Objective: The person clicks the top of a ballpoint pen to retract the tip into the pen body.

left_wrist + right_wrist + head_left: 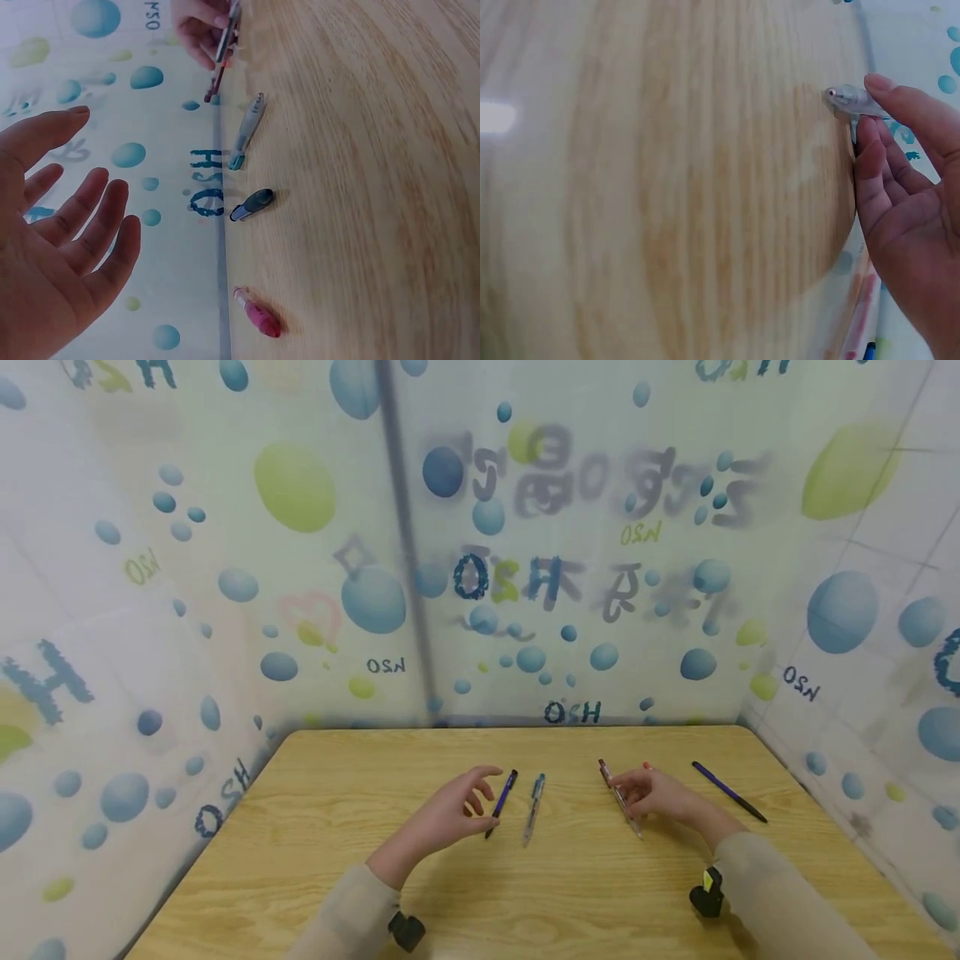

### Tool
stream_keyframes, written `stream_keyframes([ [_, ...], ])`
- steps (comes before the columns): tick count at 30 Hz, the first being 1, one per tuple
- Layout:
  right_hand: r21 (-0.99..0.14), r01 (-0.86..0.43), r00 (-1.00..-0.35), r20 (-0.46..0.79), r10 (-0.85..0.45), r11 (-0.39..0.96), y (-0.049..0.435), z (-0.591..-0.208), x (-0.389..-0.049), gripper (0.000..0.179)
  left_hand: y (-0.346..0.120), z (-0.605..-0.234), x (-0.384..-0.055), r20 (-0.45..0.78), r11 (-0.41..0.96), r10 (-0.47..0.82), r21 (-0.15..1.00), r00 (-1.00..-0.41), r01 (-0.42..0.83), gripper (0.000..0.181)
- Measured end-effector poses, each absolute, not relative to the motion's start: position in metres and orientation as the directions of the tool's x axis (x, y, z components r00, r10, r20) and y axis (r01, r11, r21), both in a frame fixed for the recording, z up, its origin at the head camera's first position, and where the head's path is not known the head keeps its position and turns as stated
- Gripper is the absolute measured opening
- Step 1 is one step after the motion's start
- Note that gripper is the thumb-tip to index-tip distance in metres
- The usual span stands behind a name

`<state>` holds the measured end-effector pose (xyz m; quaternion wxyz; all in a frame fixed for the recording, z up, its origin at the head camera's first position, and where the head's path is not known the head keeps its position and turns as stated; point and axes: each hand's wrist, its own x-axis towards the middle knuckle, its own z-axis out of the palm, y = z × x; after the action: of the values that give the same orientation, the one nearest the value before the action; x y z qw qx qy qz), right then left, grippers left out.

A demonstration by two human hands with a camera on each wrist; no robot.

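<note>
My left hand (450, 814) hovers with loosely bent, spread fingers beside a blue pen with dark ends (504, 802); nothing is in its grasp. To the right of that pen lies a clear pen with a teal end (534, 810). Between thumb and fingers, my right hand (663, 796) pinches a clear-barrelled pen with a dark red end (604, 769). Its pale tip shows past the thumb in the right wrist view, close to the tabletop. A pink-red pen (259, 311) appears in the left wrist view, lying beyond the blue pen.
A second blue and black pen (729, 792) lies at the right of the wooden table (600, 902). Behind the right hand peeks a red pen end (647, 766), mostly hidden. Patterned translucent curtains (315, 568) enclose the table's back and sides.
</note>
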<state>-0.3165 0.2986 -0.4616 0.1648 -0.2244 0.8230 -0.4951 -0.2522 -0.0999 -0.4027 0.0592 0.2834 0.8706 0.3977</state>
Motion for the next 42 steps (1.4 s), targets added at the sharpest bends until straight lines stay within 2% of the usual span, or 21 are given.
stream_keyframes([
  [12,-0.831,-0.208,-0.859,-0.097,-0.502,0.516,0.299,-0.468,-0.326,0.055,-0.093,-0.407,-0.254,0.115,0.539,0.544,0.711,-0.831,0.451,0.066],
  [22,-0.836,-0.233,-0.833,-0.092,-0.545,0.497,0.295,-0.463,-0.324,0.050,-0.091,-0.413,-0.258,0.097,0.508,0.562,0.742,-0.821,0.436,0.065],
  [29,-0.784,-0.290,-0.836,-0.072,-0.544,0.549,0.293,-0.467,-0.327,0.046,-0.089,-0.415,-0.259,0.088,0.496,0.567,0.758,-0.819,0.424,0.063],
  [42,-0.816,-0.252,-0.857,-0.062,-0.511,0.521,0.302,-0.458,-0.319,0.049,-0.077,-0.407,-0.265,0.095,0.509,0.589,0.728,-0.803,0.459,0.063],
])
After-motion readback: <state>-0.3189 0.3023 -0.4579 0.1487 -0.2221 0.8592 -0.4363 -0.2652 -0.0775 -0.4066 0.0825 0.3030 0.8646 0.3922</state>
